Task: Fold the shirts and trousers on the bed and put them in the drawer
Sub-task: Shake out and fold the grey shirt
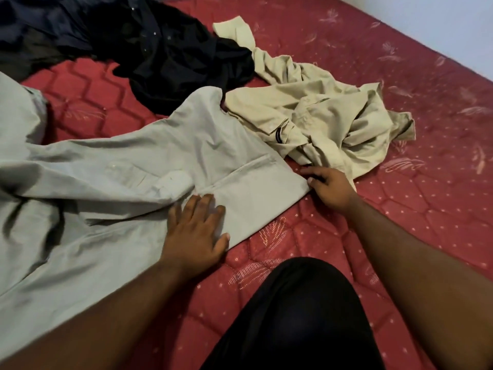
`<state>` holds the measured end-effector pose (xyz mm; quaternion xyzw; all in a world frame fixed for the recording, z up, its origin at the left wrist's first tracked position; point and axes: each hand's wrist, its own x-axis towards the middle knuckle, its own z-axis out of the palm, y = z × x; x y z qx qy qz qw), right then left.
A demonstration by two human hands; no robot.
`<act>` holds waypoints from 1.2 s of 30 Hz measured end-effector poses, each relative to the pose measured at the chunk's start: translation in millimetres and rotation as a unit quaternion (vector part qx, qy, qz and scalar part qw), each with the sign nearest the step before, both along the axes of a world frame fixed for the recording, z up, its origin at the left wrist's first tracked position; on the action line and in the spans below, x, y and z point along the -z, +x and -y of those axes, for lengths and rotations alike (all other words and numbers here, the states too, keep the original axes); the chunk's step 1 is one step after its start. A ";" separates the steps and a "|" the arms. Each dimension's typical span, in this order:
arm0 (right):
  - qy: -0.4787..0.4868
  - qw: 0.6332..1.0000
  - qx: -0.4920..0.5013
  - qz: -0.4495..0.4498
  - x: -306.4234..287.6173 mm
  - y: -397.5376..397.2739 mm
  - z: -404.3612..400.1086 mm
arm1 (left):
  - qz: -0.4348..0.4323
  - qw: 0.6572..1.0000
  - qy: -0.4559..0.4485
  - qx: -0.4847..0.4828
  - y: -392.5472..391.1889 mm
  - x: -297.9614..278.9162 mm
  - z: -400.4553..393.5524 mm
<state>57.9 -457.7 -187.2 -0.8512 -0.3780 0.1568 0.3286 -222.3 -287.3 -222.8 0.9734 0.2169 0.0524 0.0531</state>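
The grey-green trousers (112, 188) lay spread across the red quilted mattress (400, 222), waistband end toward the person and the legs running off to the left edge of the view. The left hand (197, 233) rested flat on the waistband area, fingers straight and slightly spread, pressing the cloth down. The right hand (329, 188) was at the trousers' right corner, its fingers curled at the fabric edge; whether it actually pinched the cloth could not be told. Just beyond that hand, a crumpled beige garment (325, 121) lay in a heap, touching the trousers' upper edge. Behind it, a pile of dark clothing (160, 52) occupied the far left of the bed, overlapping the beige garment. The person's knee (301, 311), in dark cloth, rested on the mattress at the near edge. No drawer appeared in view.
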 end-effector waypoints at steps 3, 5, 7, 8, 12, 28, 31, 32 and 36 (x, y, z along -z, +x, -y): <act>-0.033 0.997 -0.068 0.005 11.9 7.7 10.7 | 0.028 0.996 -0.036 0.076 45.7 -25.4 9.6; -0.010 0.997 -0.076 0.004 18.1 12.3 14.0 | -0.010 0.989 -0.068 0.133 73.5 -28.4 17.1; 0.005 0.997 -0.073 0.013 16.8 20.0 13.7 | -0.069 0.983 -0.059 0.158 88.0 -16.7 23.0; 0.002 0.996 -0.085 0.032 14.2 23.6 12.4 | -0.088 0.982 -0.051 0.160 87.7 -10.0 24.8; -0.081 0.959 -0.162 0.219 12.6 44.5 8.1 | -0.097 0.983 -0.024 0.155 86.5 6.0 26.2; 0.084 0.954 -0.058 -0.281 -12.6 19.1 -10.4 | -0.098 0.983 -0.029 0.151 85.5 0.0 28.7; 0.062 0.955 -0.081 -0.280 -15.3 18.0 -12.1 | -0.109 0.982 -0.028 0.154 85.6 -0.7 28.0; 0.041 0.954 -0.085 -0.283 -15.4 19.5 -11.0 | -0.108 0.982 -0.027 0.154 86.0 -0.6 27.8; -0.166 0.945 -0.202 -0.198 -15.0 24.8 -12.0 | -0.098 0.983 -0.026 0.152 85.6 1.1 27.6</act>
